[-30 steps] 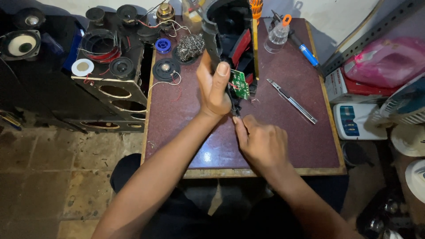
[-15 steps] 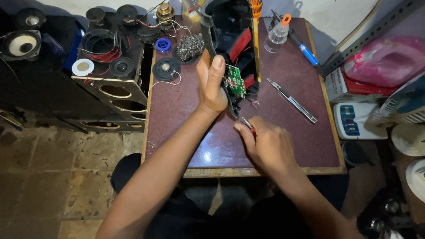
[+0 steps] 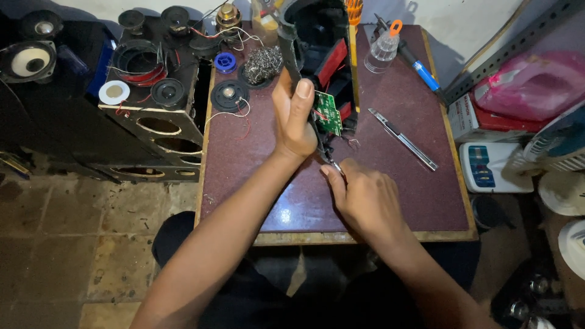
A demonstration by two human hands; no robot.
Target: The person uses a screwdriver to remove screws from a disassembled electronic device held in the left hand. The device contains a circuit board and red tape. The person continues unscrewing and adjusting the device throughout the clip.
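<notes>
Since the earlier frame both hands sit slightly lower. On the maroon table (image 3: 414, 183), left hand (image 3: 294, 119) clasps the black casing (image 3: 317, 36) bearing a green circuit board (image 3: 328, 113); right hand (image 3: 365, 198) pinches a thin tool (image 3: 333, 163).

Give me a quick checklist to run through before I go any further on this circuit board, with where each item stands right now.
1. Left hand steadies the black housing: ok, fingers wrapped around its edge.
2. Green circuit board in view: ok, tilted up beside the left thumb.
3. Right hand grips a thin metal tool: ok, pinched at the fingertips.
4. Tool tip on the right spot: cannot tell, the tip is hidden among the wires.
5. Loose wires clear of the tool: not ok, they hang right by it.
6. Utility knife out of the way: ok, lying apart on the table.
</notes>
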